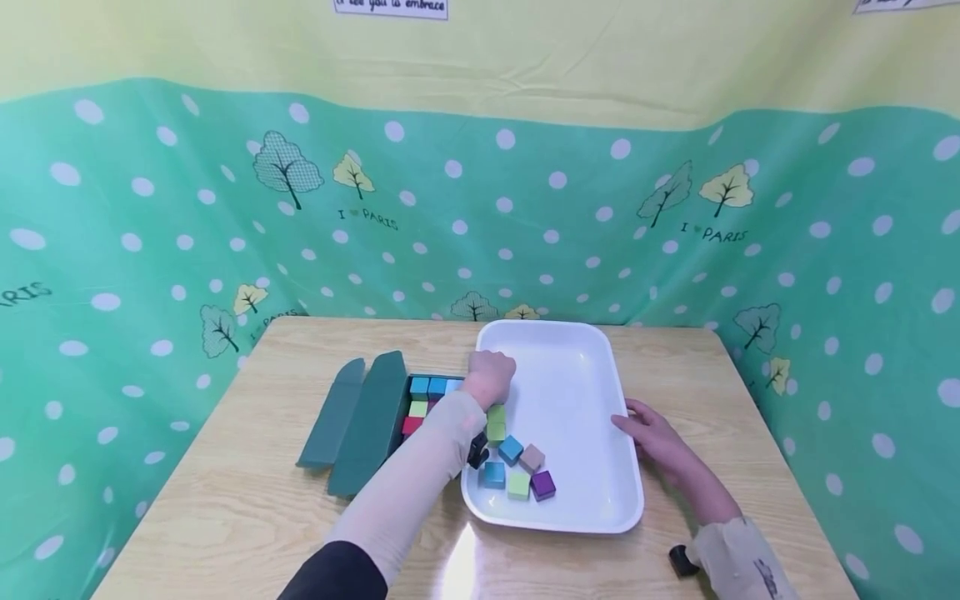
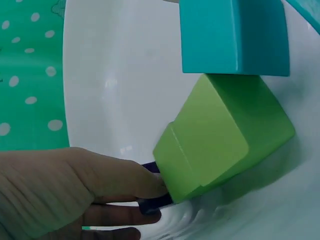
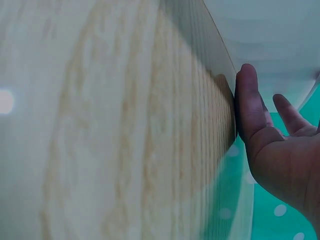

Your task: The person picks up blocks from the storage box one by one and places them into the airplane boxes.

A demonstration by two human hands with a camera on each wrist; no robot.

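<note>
In the head view my left hand (image 1: 491,377) is low at the left side of a white tray (image 1: 577,375), with its fingers hidden. The left wrist view shows its thumb and fingers pinching a dark purple block (image 2: 155,203), mostly covered, right beside green blocks (image 2: 215,135). A blue block (image 2: 210,37) touches the green ones. My right hand (image 1: 660,437) rests at the tray's right rim, fingers extended. Toward the tray's near left lie blue cubes (image 1: 494,475), a pinkish-brown cube (image 1: 532,457), a light green cube (image 1: 518,485) and a purple cube (image 1: 543,485).
Left of the tray stands a dark green box (image 1: 372,425) with its lid flaps folded out. Blue cubes (image 1: 419,388), a red cube (image 1: 412,426) and others sit inside, partly behind my left arm. The wooden table (image 1: 225,500) meets a green dotted cloth (image 1: 540,250) at the back.
</note>
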